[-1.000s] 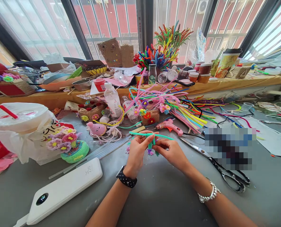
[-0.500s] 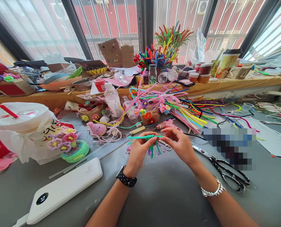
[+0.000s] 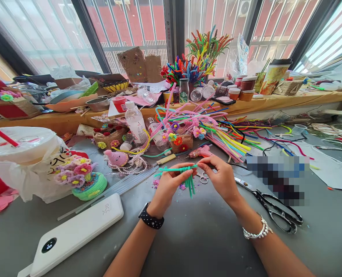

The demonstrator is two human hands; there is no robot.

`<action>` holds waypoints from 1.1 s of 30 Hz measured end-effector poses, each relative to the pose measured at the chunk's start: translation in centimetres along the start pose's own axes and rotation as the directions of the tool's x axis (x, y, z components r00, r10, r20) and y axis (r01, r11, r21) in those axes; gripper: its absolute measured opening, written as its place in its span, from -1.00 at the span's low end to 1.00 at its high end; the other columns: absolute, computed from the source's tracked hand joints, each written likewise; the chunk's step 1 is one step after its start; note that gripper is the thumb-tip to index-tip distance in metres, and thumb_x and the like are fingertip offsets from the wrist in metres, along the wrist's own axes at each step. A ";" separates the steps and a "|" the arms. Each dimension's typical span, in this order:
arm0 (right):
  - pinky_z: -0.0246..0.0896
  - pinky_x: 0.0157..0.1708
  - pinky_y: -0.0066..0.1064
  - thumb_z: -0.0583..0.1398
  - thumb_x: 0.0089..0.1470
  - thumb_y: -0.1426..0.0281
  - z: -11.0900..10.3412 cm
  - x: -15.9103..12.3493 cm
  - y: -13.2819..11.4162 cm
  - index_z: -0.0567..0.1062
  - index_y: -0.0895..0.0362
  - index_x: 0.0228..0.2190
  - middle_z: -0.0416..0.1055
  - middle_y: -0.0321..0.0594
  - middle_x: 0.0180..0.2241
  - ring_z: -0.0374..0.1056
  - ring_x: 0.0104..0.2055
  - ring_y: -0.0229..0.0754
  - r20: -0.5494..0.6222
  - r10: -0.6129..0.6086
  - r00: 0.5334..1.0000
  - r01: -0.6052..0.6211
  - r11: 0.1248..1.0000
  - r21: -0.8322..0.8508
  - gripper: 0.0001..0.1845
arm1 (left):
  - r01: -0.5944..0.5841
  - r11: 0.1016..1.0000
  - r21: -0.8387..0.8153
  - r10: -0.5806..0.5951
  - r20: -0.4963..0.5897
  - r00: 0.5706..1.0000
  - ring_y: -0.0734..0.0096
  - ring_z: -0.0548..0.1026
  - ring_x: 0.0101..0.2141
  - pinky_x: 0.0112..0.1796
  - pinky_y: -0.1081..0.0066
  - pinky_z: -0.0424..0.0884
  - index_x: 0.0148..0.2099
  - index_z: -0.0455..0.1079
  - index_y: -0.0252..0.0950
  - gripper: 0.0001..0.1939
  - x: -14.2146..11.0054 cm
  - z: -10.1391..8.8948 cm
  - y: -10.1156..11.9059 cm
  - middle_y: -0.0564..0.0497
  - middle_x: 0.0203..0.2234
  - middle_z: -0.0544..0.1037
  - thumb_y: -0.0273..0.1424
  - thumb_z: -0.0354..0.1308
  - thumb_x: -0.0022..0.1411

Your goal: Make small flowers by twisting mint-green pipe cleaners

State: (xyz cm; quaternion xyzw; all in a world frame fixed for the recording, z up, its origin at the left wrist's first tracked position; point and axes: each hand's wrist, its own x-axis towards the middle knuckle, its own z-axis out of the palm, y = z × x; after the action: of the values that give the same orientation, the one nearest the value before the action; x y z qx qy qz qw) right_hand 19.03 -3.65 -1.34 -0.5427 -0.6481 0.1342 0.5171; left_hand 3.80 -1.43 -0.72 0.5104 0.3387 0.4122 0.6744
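Note:
Between the fingers of my left hand (image 3: 172,186) are green pipe cleaners (image 3: 190,184), one lying crosswise with several strands hanging down from it. My right hand (image 3: 218,176) pinches at the right end of the crosswise strand, thumb against forefinger. Just behind the hands lies a pink glue gun (image 3: 200,151). Small scissors (image 3: 202,177) show partly between the hands, their blades hidden. Purple and pink trimmings (image 3: 156,184) are scattered on the table beneath. To the right of my right wrist rest large black-handled scissors (image 3: 274,209).
A white power bank (image 3: 81,231) lies at the left, near a potted flower ornament (image 3: 88,186) and a bagged drink cup (image 3: 27,157). Behind are a pile of coloured pipe cleaners (image 3: 225,140), a plastic bottle (image 3: 135,123) and a crowded window ledge (image 3: 246,107).
The green strands now hang lower and show more plainly below my left fingers. My right hand has shifted slightly right along the crosswise strand. The whole view has moved a little.

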 end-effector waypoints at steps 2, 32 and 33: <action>0.20 -0.42 -0.44 0.08 0.03 0.38 0.0 0.0 0.0 0.42 0.14 -0.45 0.40 -0.23 -0.46 0.31 -0.42 -0.22 0.011 -0.019 1.000 0.020 1.000 -0.006 -0.86 | -0.015 1.000 -0.020 0.014 -0.019 1.000 0.30 0.47 -0.26 -0.21 0.40 0.32 -0.20 0.42 -0.29 -0.73 0.1 0.0 -0.1 -0.04 -0.34 0.54 -0.40 0.19 -0.03; 0.19 -0.26 -0.28 0.09 -0.06 0.52 0.5 -1.0 -1.3 0.42 0.08 -0.40 0.41 -0.23 -0.42 0.28 -0.30 -0.16 -0.078 -0.391 0.917 0.385 0.919 -0.082 -0.84 | -0.189 0.981 0.033 0.192 -0.138 0.972 0.40 0.46 -0.34 -0.31 0.48 0.34 -0.19 0.39 -0.29 -0.69 -0.2 0.1 0.9 0.00 -0.35 0.53 -0.42 0.20 -0.07; 0.19 -0.26 -0.28 0.09 -0.06 0.52 0.4 -1.0 -1.3 0.42 0.08 -0.41 0.41 -0.23 -0.42 0.28 -0.29 -0.16 -0.090 -0.366 0.926 0.362 0.930 -0.062 -0.85 | -0.177 0.983 0.050 0.182 -0.131 0.974 0.41 0.45 -0.34 -0.33 0.50 0.33 -0.17 0.38 -0.27 -0.66 -0.2 0.0 1.0 0.01 -0.33 0.52 -0.42 0.21 -0.09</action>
State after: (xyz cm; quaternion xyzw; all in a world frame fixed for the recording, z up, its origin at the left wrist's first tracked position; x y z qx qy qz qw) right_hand 17.81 -4.79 -1.05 -0.4304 -0.7135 -0.0060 0.5528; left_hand 3.51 -1.48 0.25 0.5225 0.3436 0.4987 0.6002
